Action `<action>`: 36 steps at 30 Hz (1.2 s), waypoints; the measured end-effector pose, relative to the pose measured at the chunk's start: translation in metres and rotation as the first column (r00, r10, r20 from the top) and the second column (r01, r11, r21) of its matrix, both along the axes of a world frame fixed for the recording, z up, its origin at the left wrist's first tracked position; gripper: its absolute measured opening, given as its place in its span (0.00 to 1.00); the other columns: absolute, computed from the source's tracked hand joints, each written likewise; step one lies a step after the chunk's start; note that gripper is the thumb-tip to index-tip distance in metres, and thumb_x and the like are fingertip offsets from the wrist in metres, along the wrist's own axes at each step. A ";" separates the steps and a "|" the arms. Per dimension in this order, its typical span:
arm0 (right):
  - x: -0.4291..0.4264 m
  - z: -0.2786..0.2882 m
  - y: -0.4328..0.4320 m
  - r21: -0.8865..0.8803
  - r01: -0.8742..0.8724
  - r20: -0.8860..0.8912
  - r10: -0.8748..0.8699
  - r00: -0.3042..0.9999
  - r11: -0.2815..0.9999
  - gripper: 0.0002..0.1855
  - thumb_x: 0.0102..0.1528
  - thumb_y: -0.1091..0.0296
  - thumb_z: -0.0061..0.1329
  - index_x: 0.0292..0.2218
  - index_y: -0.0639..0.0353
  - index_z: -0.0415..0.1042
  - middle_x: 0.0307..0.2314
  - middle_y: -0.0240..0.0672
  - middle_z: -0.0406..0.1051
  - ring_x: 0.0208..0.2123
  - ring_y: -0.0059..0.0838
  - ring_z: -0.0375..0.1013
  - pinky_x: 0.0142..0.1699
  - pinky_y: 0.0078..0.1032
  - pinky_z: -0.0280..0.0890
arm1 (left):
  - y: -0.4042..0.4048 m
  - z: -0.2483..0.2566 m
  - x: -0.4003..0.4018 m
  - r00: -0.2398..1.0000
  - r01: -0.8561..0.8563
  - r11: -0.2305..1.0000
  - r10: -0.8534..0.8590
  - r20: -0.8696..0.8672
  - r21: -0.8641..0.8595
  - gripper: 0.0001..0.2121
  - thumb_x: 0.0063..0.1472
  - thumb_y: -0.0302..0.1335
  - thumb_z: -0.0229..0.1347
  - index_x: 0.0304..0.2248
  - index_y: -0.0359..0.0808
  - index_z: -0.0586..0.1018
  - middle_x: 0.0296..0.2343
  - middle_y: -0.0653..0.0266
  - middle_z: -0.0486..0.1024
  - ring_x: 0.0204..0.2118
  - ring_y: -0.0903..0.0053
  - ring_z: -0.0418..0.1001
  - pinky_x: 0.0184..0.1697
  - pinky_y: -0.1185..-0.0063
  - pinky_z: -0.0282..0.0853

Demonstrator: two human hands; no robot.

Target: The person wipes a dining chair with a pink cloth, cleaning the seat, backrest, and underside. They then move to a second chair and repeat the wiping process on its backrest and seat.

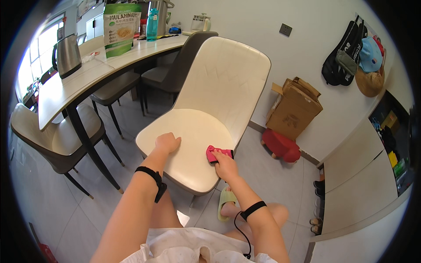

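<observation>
Right in front of me stands a cream upholstered chair, its tall backrest leaning away to the upper right. My right hand presses a folded pink cloth with black edging onto the right side of the seat. On the seat's left part rests my left hand, its fingers curled in and nothing visible in them. Black straps circle both my forearms, and a cable hangs from the right one.
A marble-look table on the left bears an electric kettle, a food pouch and a teal bottle. Grey chairs surround it. Against the wall, a cardboard box sits on a red stool-like object. A cabinet flanks the right.
</observation>
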State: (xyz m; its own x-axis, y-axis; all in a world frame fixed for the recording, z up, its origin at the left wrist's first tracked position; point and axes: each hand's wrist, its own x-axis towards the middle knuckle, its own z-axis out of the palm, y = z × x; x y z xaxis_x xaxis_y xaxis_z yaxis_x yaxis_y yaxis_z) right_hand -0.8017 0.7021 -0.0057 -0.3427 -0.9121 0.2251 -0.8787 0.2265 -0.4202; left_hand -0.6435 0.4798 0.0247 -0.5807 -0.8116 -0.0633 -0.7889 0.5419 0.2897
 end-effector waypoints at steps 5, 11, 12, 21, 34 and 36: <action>0.018 0.005 0.013 -0.032 0.010 -0.024 -0.011 1.000 0.999 0.27 0.48 0.76 0.40 0.51 0.55 0.66 0.51 0.43 0.64 0.53 0.41 0.64 0.59 0.33 0.57 | -0.001 0.003 0.002 0.998 0.047 0.998 -0.048 0.046 0.039 0.22 0.60 0.43 0.46 0.41 0.31 0.77 0.40 0.52 0.76 0.45 0.60 0.72 0.48 0.69 0.66; 0.030 0.001 0.017 -0.020 -0.005 0.014 0.006 1.000 1.000 0.27 0.47 0.75 0.40 0.51 0.54 0.66 0.51 0.42 0.64 0.53 0.40 0.63 0.60 0.33 0.56 | -0.003 0.005 -0.001 0.993 0.053 0.996 -0.061 0.099 0.076 0.18 0.58 0.36 0.46 0.41 0.33 0.78 0.41 0.53 0.76 0.46 0.61 0.72 0.49 0.70 0.66; 0.032 -0.001 0.017 -0.065 -0.055 0.005 0.056 0.998 0.996 0.28 0.47 0.76 0.40 0.52 0.54 0.66 0.51 0.42 0.64 0.54 0.40 0.63 0.60 0.33 0.56 | -0.001 0.007 -0.002 0.993 0.055 0.995 -0.063 0.097 0.082 0.17 0.57 0.33 0.47 0.40 0.33 0.79 0.41 0.53 0.76 0.46 0.61 0.72 0.48 0.70 0.67; 0.037 0.011 -0.013 0.096 -0.357 -0.005 0.359 0.933 0.929 0.32 0.44 0.81 0.40 0.52 0.54 0.65 0.55 0.41 0.59 0.59 0.42 0.54 0.63 0.42 0.48 | -0.009 0.016 -0.020 0.902 0.224 0.974 -0.222 0.370 0.040 0.13 0.51 0.27 0.52 0.37 0.37 0.81 0.39 0.56 0.77 0.44 0.65 0.75 0.44 0.72 0.70; -0.087 0.026 -0.114 -0.095 0.354 0.639 -0.216 0.738 0.930 0.16 0.58 0.66 0.41 0.45 0.64 0.69 0.35 0.39 0.74 0.37 0.31 0.72 0.43 0.23 0.65 | -0.054 0.029 -0.107 0.968 0.225 0.905 -0.249 0.021 0.360 0.15 0.53 0.34 0.48 0.18 0.30 0.77 0.16 0.56 0.76 0.18 0.70 0.75 0.25 0.76 0.71; -0.102 0.041 -0.104 0.061 0.529 0.937 -0.231 0.262 0.846 0.17 0.59 0.56 0.42 0.43 0.58 0.70 0.31 0.32 0.73 0.31 0.25 0.72 0.34 0.24 0.65 | -0.060 0.011 -0.114 0.976 0.214 0.822 -0.202 -0.082 0.528 0.14 0.53 0.30 0.46 0.19 0.28 0.75 0.14 0.53 0.73 0.15 0.68 0.73 0.24 0.74 0.71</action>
